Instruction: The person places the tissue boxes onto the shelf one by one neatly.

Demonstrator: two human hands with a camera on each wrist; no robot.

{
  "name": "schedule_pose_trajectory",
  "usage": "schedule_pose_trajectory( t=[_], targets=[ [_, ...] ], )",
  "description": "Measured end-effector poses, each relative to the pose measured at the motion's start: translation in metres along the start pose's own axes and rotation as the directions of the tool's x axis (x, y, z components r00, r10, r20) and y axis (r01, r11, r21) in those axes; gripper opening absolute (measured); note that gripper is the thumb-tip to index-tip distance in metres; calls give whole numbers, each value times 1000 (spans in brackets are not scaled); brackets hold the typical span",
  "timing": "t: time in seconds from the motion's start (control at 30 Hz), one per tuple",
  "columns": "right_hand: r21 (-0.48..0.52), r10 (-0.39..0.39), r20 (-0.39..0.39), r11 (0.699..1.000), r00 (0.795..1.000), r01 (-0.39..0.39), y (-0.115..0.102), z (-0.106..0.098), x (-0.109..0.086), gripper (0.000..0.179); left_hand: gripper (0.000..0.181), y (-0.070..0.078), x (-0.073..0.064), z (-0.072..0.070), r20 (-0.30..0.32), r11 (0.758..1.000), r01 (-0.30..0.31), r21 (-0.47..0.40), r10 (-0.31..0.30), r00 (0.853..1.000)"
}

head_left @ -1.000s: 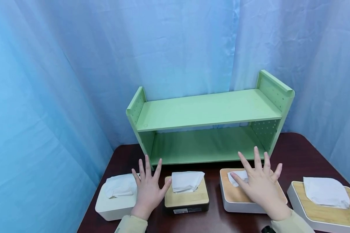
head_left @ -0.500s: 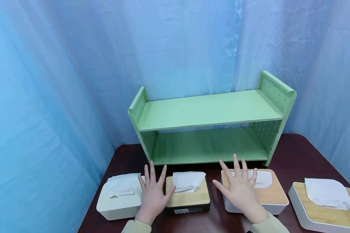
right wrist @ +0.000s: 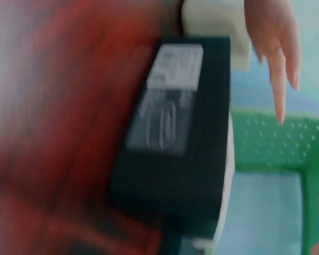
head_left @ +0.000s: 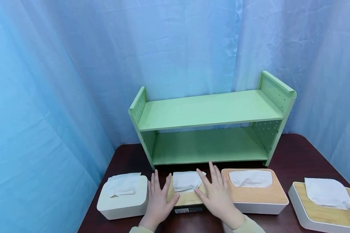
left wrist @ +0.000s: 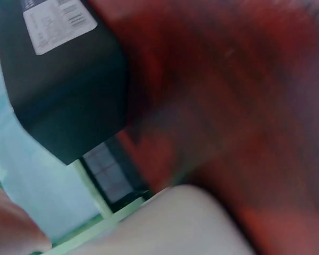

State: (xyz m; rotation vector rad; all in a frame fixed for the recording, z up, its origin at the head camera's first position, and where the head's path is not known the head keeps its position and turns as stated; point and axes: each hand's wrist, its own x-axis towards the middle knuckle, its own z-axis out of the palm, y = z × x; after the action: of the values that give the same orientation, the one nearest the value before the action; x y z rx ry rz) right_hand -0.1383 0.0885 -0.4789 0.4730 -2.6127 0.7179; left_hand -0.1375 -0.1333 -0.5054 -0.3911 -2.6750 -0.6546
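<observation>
In the head view, a black tissue box [head_left: 189, 200] with a wooden lid and a white tissue stands between both hands. My left hand [head_left: 158, 204] hovers at its left side, fingers spread, between it and a white tissue box [head_left: 121, 205]. On the other side my right hand [head_left: 218, 198] reaches over its right edge with straight fingers; contact cannot be made out. The left wrist view has the black box's labelled front [left wrist: 64, 79] close up. In the right wrist view the same black front [right wrist: 165, 186] appears, with left-hand fingers [right wrist: 279, 69] beyond it.
A green two-tier shelf [head_left: 210, 113] stands behind the boxes on the dark red table [head_left: 291, 155]. To the right are a tissue box with an orange-brown lid [head_left: 256, 195] and one with a bamboo lid [head_left: 315, 204]. Blue curtains [head_left: 75, 97] surround the table.
My right hand has moved left from over the orange-brown-lidded box to the black box. My left hand has shifted slightly right and down. The boxes have not moved on the table.
</observation>
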Motion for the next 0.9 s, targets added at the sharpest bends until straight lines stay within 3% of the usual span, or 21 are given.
schedule_pose_trajectory(
  t=[0.07, 0.13, 0.23, 0.4, 0.57, 0.73, 0.9],
  targets=[
    [94, 6, 13, 996, 1000, -8, -5, 8, -1, 58, 72, -2, -3, 3, 34, 997, 3, -71, 0, 999],
    [201, 38, 45, 978, 998, -46, -8, 15, -1, 56, 79, -4, -6, 5, 103, 990, 42, -137, -28, 994],
    [315, 133, 125, 934, 983, -167, -8, 24, -1, 59, 96, -6, -8, 9, 202, 973, 105, -205, -63, 977],
    [351, 249, 283, 871, 926, -342, -3, 32, -6, 76, 115, -10, -11, 15, 300, 954, 140, -264, -57, 952],
    [376, 274, 370, 830, 888, -412, 3, 36, -8, 95, 119, -11, -10, 18, 348, 938, 176, -297, -65, 935],
    [396, 261, 380, 821, 887, -411, 7, 41, -6, 108, 117, -11, -9, 18, 395, 917, 230, -326, -89, 914],
    [357, 273, 368, 841, 889, -406, 9, 45, -3, 105, 111, -11, -9, 19, 414, 897, 259, -359, -95, 905]
  ],
)
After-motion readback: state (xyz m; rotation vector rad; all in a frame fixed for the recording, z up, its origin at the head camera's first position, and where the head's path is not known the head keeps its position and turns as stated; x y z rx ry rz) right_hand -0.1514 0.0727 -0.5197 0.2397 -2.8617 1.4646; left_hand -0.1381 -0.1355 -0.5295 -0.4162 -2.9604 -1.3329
